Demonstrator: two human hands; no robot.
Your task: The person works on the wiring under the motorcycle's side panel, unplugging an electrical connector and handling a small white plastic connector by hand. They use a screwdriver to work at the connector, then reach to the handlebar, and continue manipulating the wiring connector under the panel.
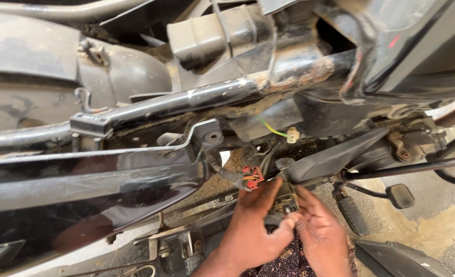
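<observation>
**Head view: both hands on a small black part under a motorcycle frame**

Head camera looking down into the open side of a stripped motorcycle. Left hand (253, 225) coming up from below, fingers curled and gripping a small black electrical part (285, 201), thumb pressed near its lower edge. Right hand (320, 231) meeting it from the other side, fingertips pinched on the same part at its bottom corner. Part sitting low in the middle, just below the frame, close under a red wiring connector (252, 177) with orange leads. Up and to the right, hanging free, a green-yellow wire (271, 128) ending in a small white plug (292, 135).

Above all that, a rusty, paint-flaked frame tube (268, 82) running across. To the left, a glossy black side panel (84, 184), shiny enough to throw reflections. To the right, a ribbed black footpeg (400, 195) and a rubber-covered lever (351, 215) beside it.

Underfoot, rough grey concrete floor (432, 215), stained and patched with yellowish blotches at the right, bright daylight on it. Metal stand parts (186, 241) low at centre-left, just above the ground.
</observation>
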